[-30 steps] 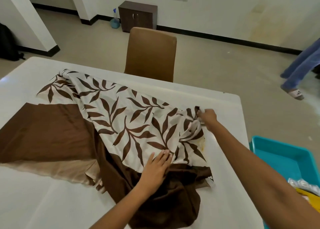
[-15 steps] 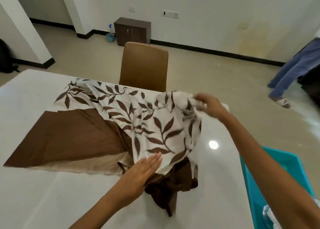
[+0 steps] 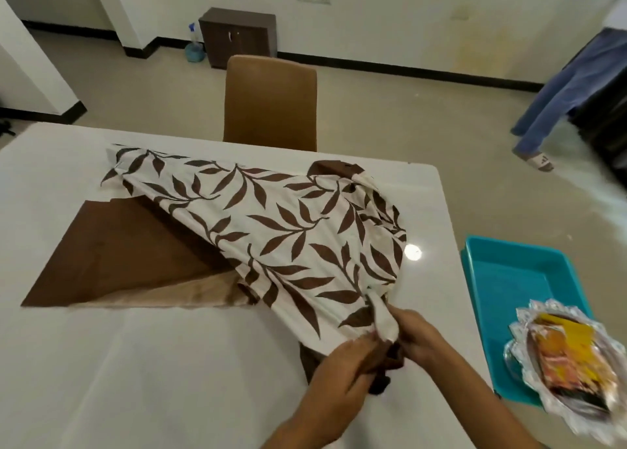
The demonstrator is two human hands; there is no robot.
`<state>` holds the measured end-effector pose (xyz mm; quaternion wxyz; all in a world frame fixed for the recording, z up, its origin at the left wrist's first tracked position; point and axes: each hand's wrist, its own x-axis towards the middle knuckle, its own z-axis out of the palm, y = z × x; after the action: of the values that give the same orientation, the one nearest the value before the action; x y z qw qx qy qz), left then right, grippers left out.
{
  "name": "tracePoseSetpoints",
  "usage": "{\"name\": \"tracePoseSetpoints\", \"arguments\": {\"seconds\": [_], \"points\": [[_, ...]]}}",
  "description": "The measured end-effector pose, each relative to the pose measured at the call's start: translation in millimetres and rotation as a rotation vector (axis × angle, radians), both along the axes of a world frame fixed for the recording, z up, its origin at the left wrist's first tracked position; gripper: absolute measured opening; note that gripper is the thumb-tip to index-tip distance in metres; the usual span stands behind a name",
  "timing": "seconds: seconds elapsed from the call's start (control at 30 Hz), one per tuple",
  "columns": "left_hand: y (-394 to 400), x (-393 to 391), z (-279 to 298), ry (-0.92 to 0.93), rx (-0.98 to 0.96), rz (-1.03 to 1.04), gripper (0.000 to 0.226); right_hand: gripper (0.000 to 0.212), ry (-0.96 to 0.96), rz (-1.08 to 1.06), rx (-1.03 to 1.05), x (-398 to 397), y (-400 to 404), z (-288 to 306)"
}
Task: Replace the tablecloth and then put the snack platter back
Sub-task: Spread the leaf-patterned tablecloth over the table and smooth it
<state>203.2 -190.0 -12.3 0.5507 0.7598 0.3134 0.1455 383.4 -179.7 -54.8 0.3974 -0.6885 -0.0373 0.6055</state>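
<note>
**Ana:** Head camera first: where is the cloth, and what are the hands doing with it?

**Ben:** The leaf-print tablecloth [image 3: 271, 238] lies half unfolded on the white table [image 3: 135, 363], its plain brown side showing at the left. Both hands meet at the near edge. The left hand [image 3: 342, 367] is closed on the bunched brown fabric, and the right hand [image 3: 417, 340] pinches the white corner just beside it.

**Ana:** How would you do this step well?

**Ben:** I'd judge that the hands are sorting out which corner is which. They should separate along the hem, one corner each, then lift and draw the cloth toward the near side so the folded layers open rather than drag. The far part is still heaped near the brown chair [image 3: 271, 102], so it needs spreading evenly before smoothing.

**Ana:** Any risk?

**Ben:** Pulling on a bunch instead of a true corner would probably leave the cloth skewed.

**Ana:** And the containers?

**Ben:** A teal tray [image 3: 509, 279] sits off the table's right edge; the part in view looks bare. The snack platter [image 3: 570, 357], silver with a scalloped rim, overlaps the tray's near end and holds orange and yellow snack packets. It waits there until the cloth is flat.
</note>
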Motion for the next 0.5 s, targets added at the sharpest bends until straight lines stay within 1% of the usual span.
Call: {"name": "tracePoseSetpoints", "arguments": {"seconds": [0.03, 0.07, 0.1, 0.13, 0.17, 0.2, 0.23, 0.27, 0.3, 0.33, 0.37, 0.4, 0.43, 0.5], "points": [[-2, -1, -7, 0.034, 0.082, -0.105, 0.051, 0.026, -0.003, -0.023, 0.012, 8, -3, 2], [0, -6, -17, 0.117, 0.190, -0.192, 0.057, 0.024, -0.023, -0.030, 0.031, 19, -7, 5], [2, -13, -31, 0.212, 0.307, -0.229, 0.066, 0.023, -0.065, -0.048, 0.044, 33, -12, 7], [6, -23, -45, 0.280, 0.414, -0.207, 0.074, 0.022, -0.111, -0.105, 0.059, 50, -19, 5], [11, -34, -58, 0.308, 0.488, -0.135, 0.079, 0.023, -0.171, -0.200, 0.078, 66, -25, 3], [17, -46, -68, 0.320, 0.516, -0.028, 0.081, 0.024, -0.274, -0.331, 0.094, 82, -31, -1], [23, -60, -82, 0.350, 0.503, 0.092, 0.081, 0.027, -0.424, -0.449, 0.092, 95, -37, -7], [32, -73, -95, 0.414, 0.473, 0.202, 0.083, 0.032, -0.594, -0.508, 0.059, 102, -41, -13], [41, -85, -109, 0.500, 0.434, 0.286, 0.087, 0.039, -0.764, -0.494, 0.014, 101, -43, -19], [51, -95, -121, 0.581, 0.402, 0.355, 0.092, 0.044, -0.948, -0.402, -0.023, 92, -44, -25], [63, -103, -131, 0.632, 0.382, 0.417, 0.096, 0.048, -1.135, -0.247, -0.018, 74, -45, -31], [74, -108, -136, 0.666, 0.369, 0.461, 0.098, 0.050, -1.305, -0.039, 0.024, 51, -47, -38], [85, -112, -139, 0.693, 0.362, 0.486, 0.098, 0.052, -1.408, 0.198, 0.110, 22, -50, -43], [102, -117, -145, 0.721, 0.364, 0.455, 0.092, 0.056, -1.503, 0.666, 0.257, -28, -58, -63]]}}
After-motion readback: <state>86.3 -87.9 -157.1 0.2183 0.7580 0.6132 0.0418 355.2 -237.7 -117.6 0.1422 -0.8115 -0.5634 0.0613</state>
